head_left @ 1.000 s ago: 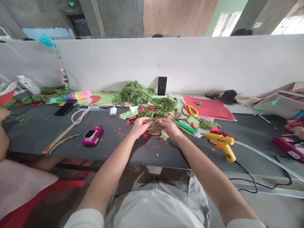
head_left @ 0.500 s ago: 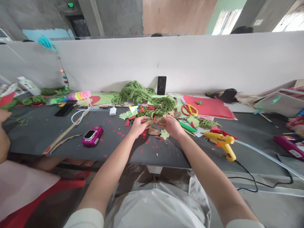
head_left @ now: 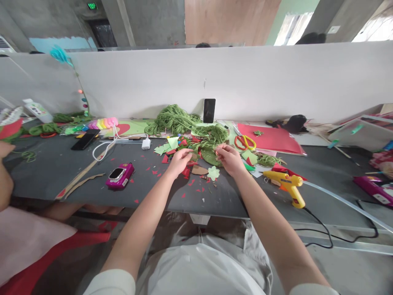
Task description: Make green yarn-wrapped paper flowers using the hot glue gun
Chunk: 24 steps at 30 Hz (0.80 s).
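My left hand (head_left: pixel 179 161) and my right hand (head_left: pixel 229 158) rest on the dark table (head_left: pixel 55 168), a little apart, either side of a flat green yarn-covered piece (head_left: pixel 210 156). The left fingers pinch something small at that piece's left edge; I cannot name it. The right fingers pinch at its upper right edge, on green yarn. A brown card scrap (head_left: pixel 199 170) and a pale green flower cutout (head_left: pixel 213 173) lie just in front of the hands. Loose green yarn (head_left: pixel 176 119) is heaped behind.
A yellow glue gun (head_left: pixel 287 184) lies right of my right hand, scissors (head_left: pixel 245 142) and red paper (head_left: pixel 270 139) behind it. A phone (head_left: pixel 209 110) leans on the white partition. A magenta device (head_left: pixel 119 175) sits at left. Another person's arm (head_left: pixel 4 172) is at far left.
My hands have drawn apart and moved slightly away from me. The green yarn-covered piece, earlier bunched between them, now lies flat on the table between the two hands.
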Each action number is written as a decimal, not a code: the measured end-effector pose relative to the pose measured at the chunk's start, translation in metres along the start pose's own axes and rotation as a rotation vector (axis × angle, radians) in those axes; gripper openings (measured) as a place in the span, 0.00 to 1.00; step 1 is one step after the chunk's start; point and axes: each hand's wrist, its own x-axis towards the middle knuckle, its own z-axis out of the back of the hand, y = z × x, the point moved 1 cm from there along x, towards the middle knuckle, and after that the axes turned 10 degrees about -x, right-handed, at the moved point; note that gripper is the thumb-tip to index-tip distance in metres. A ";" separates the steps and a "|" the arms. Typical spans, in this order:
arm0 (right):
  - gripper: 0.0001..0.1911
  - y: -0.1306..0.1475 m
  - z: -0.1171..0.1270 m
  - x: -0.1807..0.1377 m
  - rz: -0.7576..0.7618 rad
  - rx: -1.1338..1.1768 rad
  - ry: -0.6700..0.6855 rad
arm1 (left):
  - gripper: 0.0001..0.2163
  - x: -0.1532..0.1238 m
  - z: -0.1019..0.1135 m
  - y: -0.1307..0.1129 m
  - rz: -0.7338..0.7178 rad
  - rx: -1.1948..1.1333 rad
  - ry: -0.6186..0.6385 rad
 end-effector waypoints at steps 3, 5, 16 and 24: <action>0.22 -0.006 0.009 0.007 0.021 -0.046 -0.112 | 0.11 -0.001 -0.001 0.000 0.022 0.014 0.015; 0.30 -0.006 0.013 0.009 0.060 -0.087 -0.167 | 0.12 -0.001 -0.002 -0.001 0.037 0.024 0.018; 0.18 -0.002 -0.001 -0.005 0.243 -0.382 -0.017 | 0.13 -0.007 -0.006 -0.007 0.016 0.069 0.067; 0.22 -0.013 -0.029 -0.014 0.270 -0.497 0.203 | 0.11 -0.013 -0.012 -0.005 0.078 0.045 0.214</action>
